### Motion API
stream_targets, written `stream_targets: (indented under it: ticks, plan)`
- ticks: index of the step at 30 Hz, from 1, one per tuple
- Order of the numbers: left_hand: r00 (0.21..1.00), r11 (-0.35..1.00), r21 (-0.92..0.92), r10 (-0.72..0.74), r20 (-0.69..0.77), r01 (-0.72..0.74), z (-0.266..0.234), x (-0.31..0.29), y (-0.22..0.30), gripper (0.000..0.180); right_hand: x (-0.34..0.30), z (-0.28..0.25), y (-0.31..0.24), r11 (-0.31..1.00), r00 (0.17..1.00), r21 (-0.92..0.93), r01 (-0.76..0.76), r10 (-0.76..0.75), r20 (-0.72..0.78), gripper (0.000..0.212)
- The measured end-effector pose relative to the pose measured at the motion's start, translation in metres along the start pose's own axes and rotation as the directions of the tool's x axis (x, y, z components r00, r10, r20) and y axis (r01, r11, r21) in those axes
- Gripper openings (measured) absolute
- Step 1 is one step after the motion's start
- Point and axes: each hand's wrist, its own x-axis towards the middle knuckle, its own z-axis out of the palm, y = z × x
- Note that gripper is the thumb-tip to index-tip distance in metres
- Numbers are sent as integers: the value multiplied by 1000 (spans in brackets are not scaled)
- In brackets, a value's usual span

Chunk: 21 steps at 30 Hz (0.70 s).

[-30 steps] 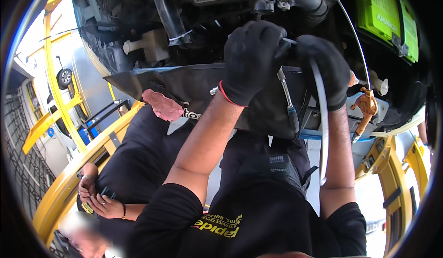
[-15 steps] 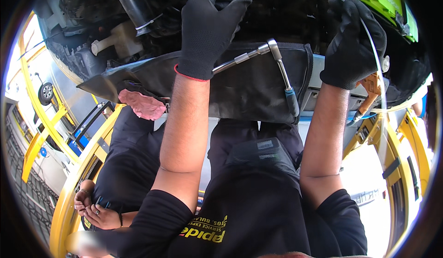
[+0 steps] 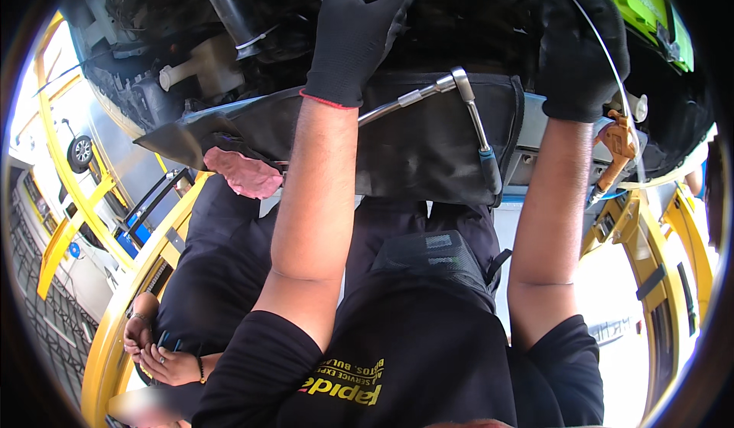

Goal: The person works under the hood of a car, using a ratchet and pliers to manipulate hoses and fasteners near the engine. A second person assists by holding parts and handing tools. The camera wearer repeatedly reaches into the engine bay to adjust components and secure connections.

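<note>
My left hand (image 3: 355, 42), in a black knit glove with a red cuff edge, reaches into the dark engine bay. Its fingers are bent around something small at the top edge that I cannot make out. My right hand (image 3: 582, 53), also black-gloved, is raised at the right of the bay. Its fingers are curled at a thin white tube (image 3: 604, 42), which runs down past the back of the glove; the fingertips are partly hidden. Below and between my hands, a ratchet wrench (image 3: 474, 118) with a long extension lies on a black fender cover (image 3: 428, 152).
A pink cloth (image 3: 243, 174) lies at the cover's left. An orange tool (image 3: 618, 141) hangs below my right hand. A green box (image 3: 638, 0) stands upper right. A black hose (image 3: 229, 15) and pale reservoir (image 3: 202, 72) sit left. Another person's hands (image 3: 164, 363) are lower left, beside yellow lift posts.
My right hand has moved up and slightly left, further into the bay. My left hand has shifted slightly up and right. The wrench still lies on the cover.
</note>
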Motion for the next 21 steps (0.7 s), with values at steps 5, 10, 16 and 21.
stream_targets:
  ticks: [5, 10, 16, 21]
  plan:
    - [820, 482, -686, -479, 313, 544, 6, 7, 20, 16, 2, 1, -16, 953, 987, 275, -126, 93, 129, 12]
    - [804, 181, -847, -460, 377, 500, 10, 22, 57, 22, -19, 16, -5, 981, 994, 163, -102, 106, -13, 15]
    - [943, 793, -591, -294, -157, 149, 37, 25, 65, 22, -19, 29, 10, 873, 951, 380, -306, 302, 71, 11]
    - [869, 780, -545, -464, -173, 308, 63, 21, 83, 29, -19, 24, 26, 903, 949, 302, -306, 267, 164, 18]
